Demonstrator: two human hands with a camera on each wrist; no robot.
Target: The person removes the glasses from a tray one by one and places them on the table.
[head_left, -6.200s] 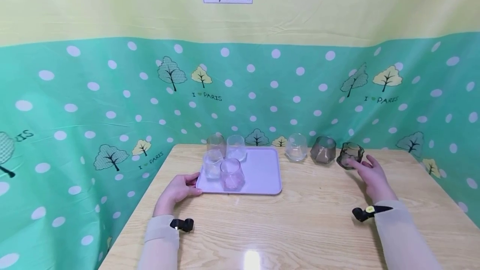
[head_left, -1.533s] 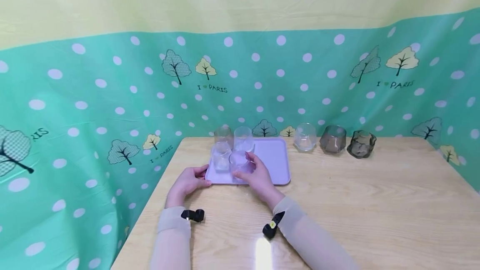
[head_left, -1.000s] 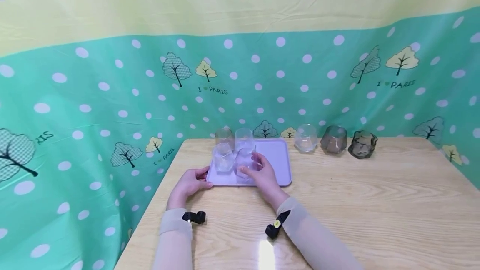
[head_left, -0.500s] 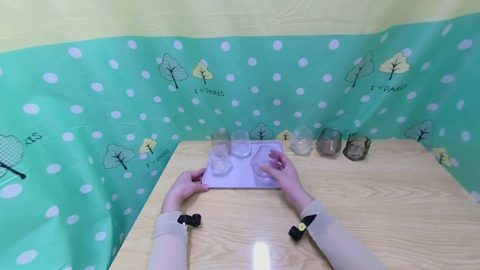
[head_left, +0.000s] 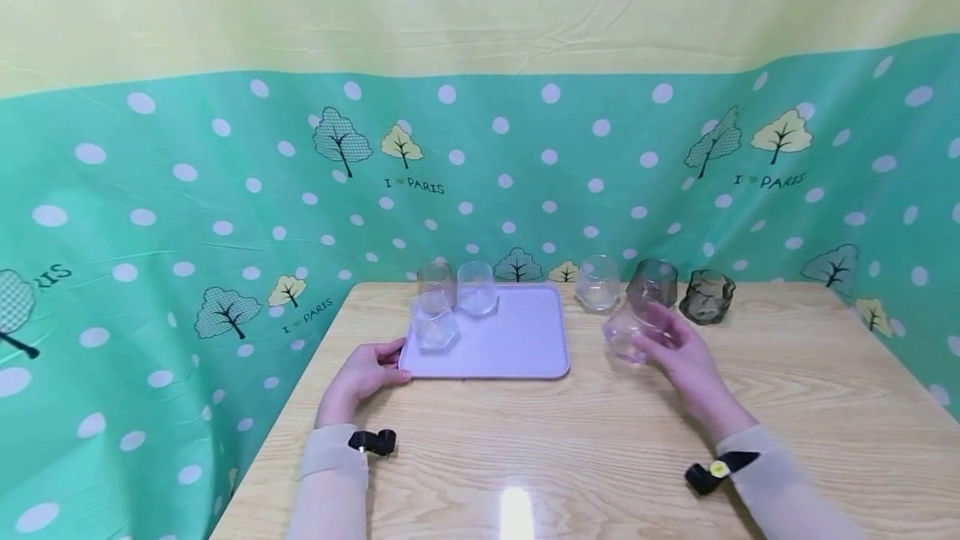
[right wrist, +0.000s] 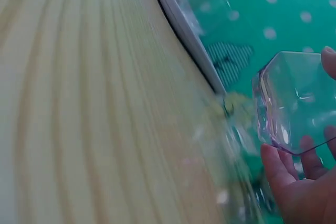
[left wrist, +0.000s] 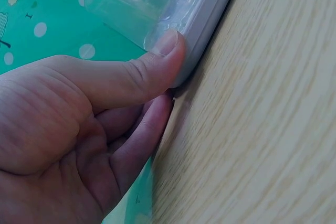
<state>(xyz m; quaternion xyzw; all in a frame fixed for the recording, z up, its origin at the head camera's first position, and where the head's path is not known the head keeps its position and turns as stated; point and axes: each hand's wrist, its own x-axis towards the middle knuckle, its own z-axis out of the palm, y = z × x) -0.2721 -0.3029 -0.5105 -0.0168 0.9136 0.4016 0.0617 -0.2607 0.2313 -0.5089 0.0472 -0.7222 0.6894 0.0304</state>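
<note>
My right hand (head_left: 688,369) holds a clear, faintly pink faceted glass (head_left: 624,338) between thumb and fingers, right of the tray and in front of the back row. In the right wrist view this glass (right wrist: 294,103) is raised above the table, its facets and base showing. My left hand (head_left: 362,377) grips the front left corner of a lilac tray (head_left: 517,336); in the left wrist view the thumb presses on the rim with fingers beneath. Left on the tray stand an amber-tinted glass (head_left: 427,277), a clear glass (head_left: 477,294) and another clear glass (head_left: 437,336).
Along the table's back edge, right of the tray, stand a clear round glass (head_left: 597,283), a grey faceted glass (head_left: 651,277) and a dark wavy glass (head_left: 707,298). The wooden table (head_left: 585,457) meets a green dotted curtain (head_left: 555,190) behind.
My right hand has taken the pink-tinted glass from the tray's front and carried it right, past the tray's edge. The left hand has stayed at the tray's corner.
</note>
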